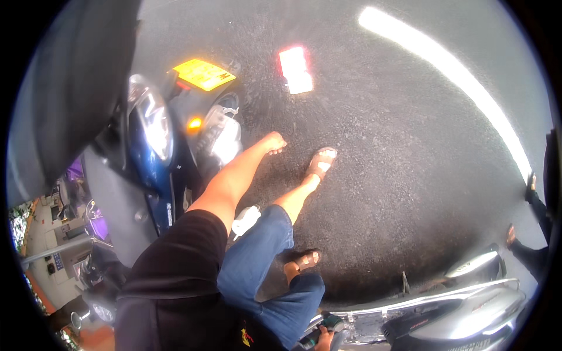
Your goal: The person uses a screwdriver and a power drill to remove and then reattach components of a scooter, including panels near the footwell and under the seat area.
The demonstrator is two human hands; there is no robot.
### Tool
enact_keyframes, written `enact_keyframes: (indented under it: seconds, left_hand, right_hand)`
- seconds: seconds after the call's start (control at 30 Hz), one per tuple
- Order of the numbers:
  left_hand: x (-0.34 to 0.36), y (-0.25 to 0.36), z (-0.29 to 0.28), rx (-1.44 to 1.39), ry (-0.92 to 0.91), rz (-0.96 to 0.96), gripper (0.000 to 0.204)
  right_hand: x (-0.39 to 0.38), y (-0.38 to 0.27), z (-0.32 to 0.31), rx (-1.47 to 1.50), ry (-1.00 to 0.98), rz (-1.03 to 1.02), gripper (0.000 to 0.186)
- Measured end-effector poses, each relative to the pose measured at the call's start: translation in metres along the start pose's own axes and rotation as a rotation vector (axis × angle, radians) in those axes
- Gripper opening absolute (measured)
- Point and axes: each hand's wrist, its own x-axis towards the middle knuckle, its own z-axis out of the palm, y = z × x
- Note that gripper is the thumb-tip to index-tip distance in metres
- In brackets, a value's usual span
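My left hand (273,143) reaches out past the rear of a scooter (219,137) with a yellow plate (205,74). Its fingers are curled closed above the asphalt; anything inside them is hidden. At the lower edge, my right hand (324,339) is wrapped round a dark green and black thing (331,322), partly cut off, whose kind I cannot make out. That hand is beside the silver scooter (468,313). A small white thing (247,220) shows between my left arm and my jeans.
A blue scooter (155,134) stands close on the left. A glaring white panel with a red edge (296,70) lies on the asphalt (380,175). A white painted line (462,76) curves at right. Another person's foot (511,234) shows at the right rim.
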Motion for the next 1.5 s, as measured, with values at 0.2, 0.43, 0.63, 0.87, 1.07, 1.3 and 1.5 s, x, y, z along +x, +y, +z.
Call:
enact_keyframes:
  seconds: [0.2,0.43,0.63,0.87,1.07,1.3,1.5]
  left_hand:
    - [0.156,0.102,-0.112,0.240,0.014,-0.126,0.026]
    - [0.210,0.159,-0.258,0.385,0.647,-0.169,0.042]
    - [0.164,0.097,-0.237,0.195,0.506,-0.228,0.029]
    - [0.001,-0.035,-0.046,0.220,0.144,-0.105,0.032]
    - [-0.216,-0.165,0.071,0.207,-0.110,-0.382,0.024]
    - [-0.344,-0.251,0.114,-0.045,-0.123,-0.570,0.023]
    - [-0.401,-0.169,0.110,-0.100,-0.146,-0.292,0.024]
  right_hand:
    - [-0.004,-0.097,0.044,-0.273,-0.028,0.144,0.057]
    - [-0.019,-0.179,0.073,-0.393,-0.045,0.170,0.056]
    - [-0.026,-0.199,0.077,-0.179,-0.013,0.123,0.049]
    - [-0.004,-0.122,0.052,0.031,-0.023,0.006,0.039]
    - [0.001,-0.070,-0.015,-0.434,0.085,-0.306,0.056]
    - [-0.031,-0.010,-0.038,-0.088,0.119,-0.144,0.058]
    - [-0.080,0.030,-0.039,-0.090,0.189,-0.383,0.071]
